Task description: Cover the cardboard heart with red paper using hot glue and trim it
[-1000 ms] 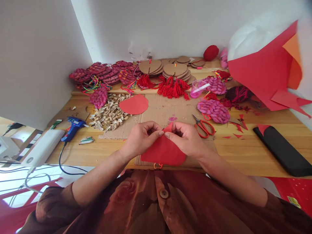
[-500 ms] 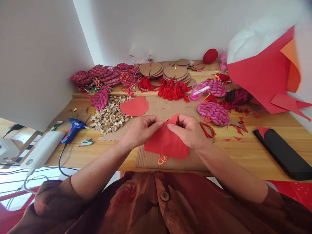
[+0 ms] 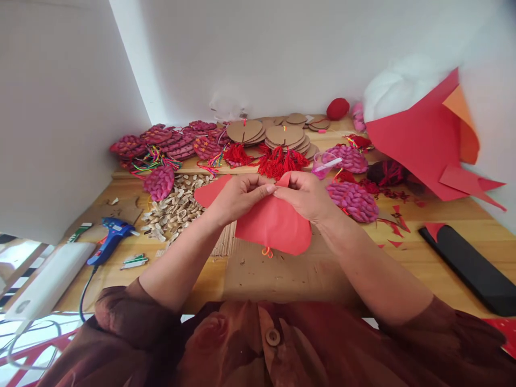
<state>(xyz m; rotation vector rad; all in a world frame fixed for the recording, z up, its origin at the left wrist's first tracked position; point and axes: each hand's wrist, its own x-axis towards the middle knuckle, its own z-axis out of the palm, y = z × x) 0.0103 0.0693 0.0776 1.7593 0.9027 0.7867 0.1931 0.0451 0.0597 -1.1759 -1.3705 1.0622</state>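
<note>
My left hand [image 3: 237, 198] and my right hand [image 3: 304, 194] meet above the table and both pinch the top edge of a rounded red paper piece [image 3: 274, 226]. The paper hangs down from my fingertips, and an orange cord loop [image 3: 266, 251] shows under its lower edge. Below it lies a brown cardboard sheet [image 3: 278, 269] on the wooden table [image 3: 439, 247]. A second red paper shape [image 3: 209, 193] lies partly hidden behind my left hand.
A pile of pale seed shells [image 3: 173, 209] lies left, with a blue glue gun [image 3: 108, 239] beyond it. Pink woven pieces [image 3: 352, 199], red tassels [image 3: 278, 160] and cardboard discs [image 3: 284, 134] fill the back. Large red paper sheets [image 3: 419, 142] and a black case [image 3: 471, 266] lie right.
Both hands have lifted the red paper piece up and away from my body, off the cardboard. The camera view has tilted, so the table looks lower.
</note>
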